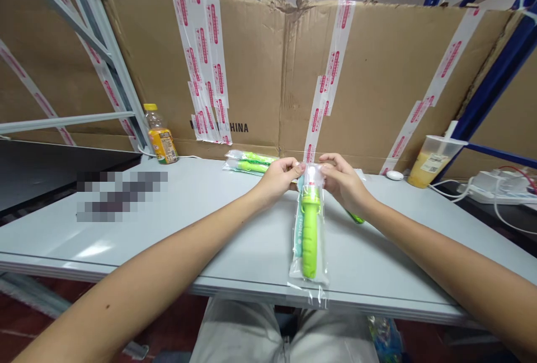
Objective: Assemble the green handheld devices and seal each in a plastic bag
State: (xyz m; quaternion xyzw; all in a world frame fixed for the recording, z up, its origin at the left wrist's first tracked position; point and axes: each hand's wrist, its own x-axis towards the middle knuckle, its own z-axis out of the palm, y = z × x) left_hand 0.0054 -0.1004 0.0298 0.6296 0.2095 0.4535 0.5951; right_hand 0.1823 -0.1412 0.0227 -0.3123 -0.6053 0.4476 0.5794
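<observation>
On the pale grey bench [138, 245], the left hand [279, 179] and right hand [342, 181] pinch shut the top of a clear plastic bag [296, 265] around a lime-green ribbed handle [309, 240], seemingly a brush's.

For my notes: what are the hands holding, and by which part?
The left hand and right hand pinch the top end of a clear plastic bag containing a green-handled item.

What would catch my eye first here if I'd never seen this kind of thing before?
The lime-green handle in a clear plastic bag stands out first, at the centre of the pale grey table, with the bag's top pinched by the left hand and right hand. Two more green packets lie behind it, before a large taped cardboard sheet.
</observation>
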